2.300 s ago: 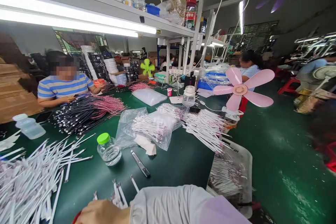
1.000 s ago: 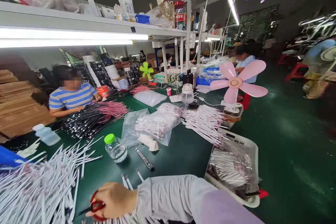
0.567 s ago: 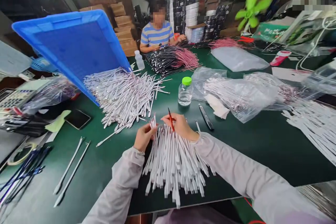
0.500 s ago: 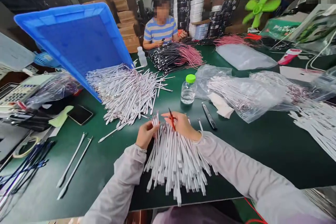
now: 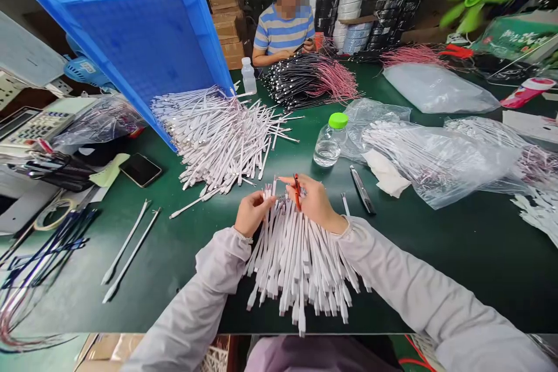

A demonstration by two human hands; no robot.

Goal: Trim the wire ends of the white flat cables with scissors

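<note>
1. Left hand [image 5: 255, 213]: grip clamped on some white cables [image 5: 300, 264], nearside of the green-lidded jar [image 5: 330, 142]; align their ends.
2. Right hand [image 5: 317, 204]: grip closed around red-handled tool [image 5: 297, 195]; aim it clear of fingers.

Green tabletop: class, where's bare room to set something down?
Bare patches: between the plastic bag and right sleeve; between the two loose white cables and left sleeve. Crowded: at the cable pile, left hand and right hand.
</note>
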